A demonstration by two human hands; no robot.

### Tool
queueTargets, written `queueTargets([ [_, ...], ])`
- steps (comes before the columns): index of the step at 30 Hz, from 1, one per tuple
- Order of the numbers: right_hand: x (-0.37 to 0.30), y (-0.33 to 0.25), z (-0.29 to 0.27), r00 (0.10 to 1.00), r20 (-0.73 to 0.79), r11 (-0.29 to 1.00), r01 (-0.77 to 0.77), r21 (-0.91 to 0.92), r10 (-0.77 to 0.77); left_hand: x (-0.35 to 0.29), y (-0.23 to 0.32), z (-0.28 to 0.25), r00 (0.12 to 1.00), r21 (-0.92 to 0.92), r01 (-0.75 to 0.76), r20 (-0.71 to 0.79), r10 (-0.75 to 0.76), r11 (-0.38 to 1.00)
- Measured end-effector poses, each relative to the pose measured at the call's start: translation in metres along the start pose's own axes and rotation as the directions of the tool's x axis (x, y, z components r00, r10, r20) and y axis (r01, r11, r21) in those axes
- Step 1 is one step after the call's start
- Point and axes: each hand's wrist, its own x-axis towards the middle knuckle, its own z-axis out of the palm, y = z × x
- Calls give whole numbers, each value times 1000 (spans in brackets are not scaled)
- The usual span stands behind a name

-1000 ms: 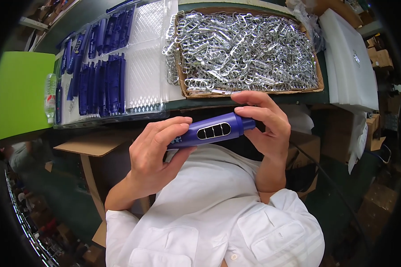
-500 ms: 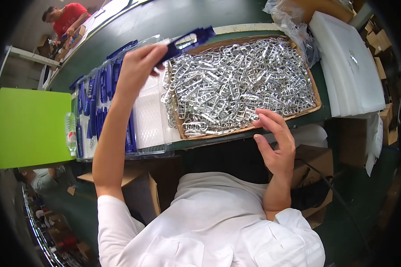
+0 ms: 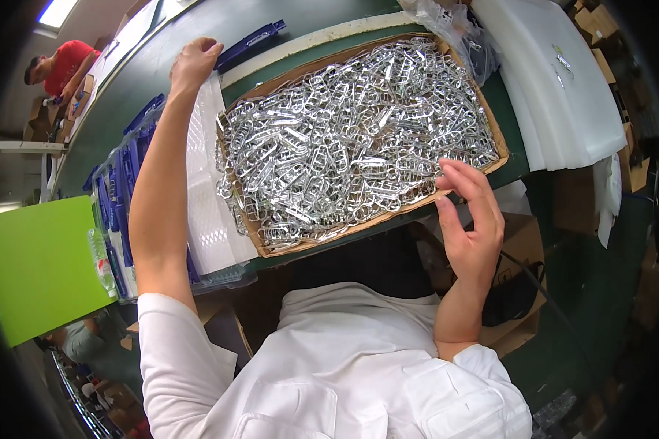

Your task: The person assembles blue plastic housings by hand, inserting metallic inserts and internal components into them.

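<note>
My left hand [image 3: 196,64] is stretched to the far left with its fingers closed at the near end of a long, narrow blue plastic part [image 3: 252,45]. That part slants up to the right beyond the carton's far left corner; whether it touches the tabletop I cannot tell. A shallow cardboard carton [image 3: 373,216] is heaped with shiny silver metal clips [image 3: 359,132]. Over the carton's near right edge, my right hand [image 3: 476,227] hovers with thumb and fingers apart and nothing visible between them.
Left of the carton is a white textured tray [image 3: 223,238], beside several blue plastic parts [image 3: 117,183]. Farther left are a clear bottle [image 3: 101,262] and a green board [image 3: 40,267]. White foam sheets [image 3: 564,95] and clear plastic film [image 3: 458,36] lie right. A person in red [image 3: 69,66] works beyond.
My left hand has carried the blue part away to the far left, past the carton's corner. The view has shifted; my right hand keeps its open pose near the carton's edge.
</note>
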Motion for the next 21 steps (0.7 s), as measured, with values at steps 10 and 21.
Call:
queueTargets([
  [10,102,0,106,896,312,819,425,-387,-317,-288,6,-166,944,-473,-183,-329,20,862],
  [21,156,70,135,797,602,687,463,-560,-47,-744,-118,-159,547,-239,834,243,-801,497],
])
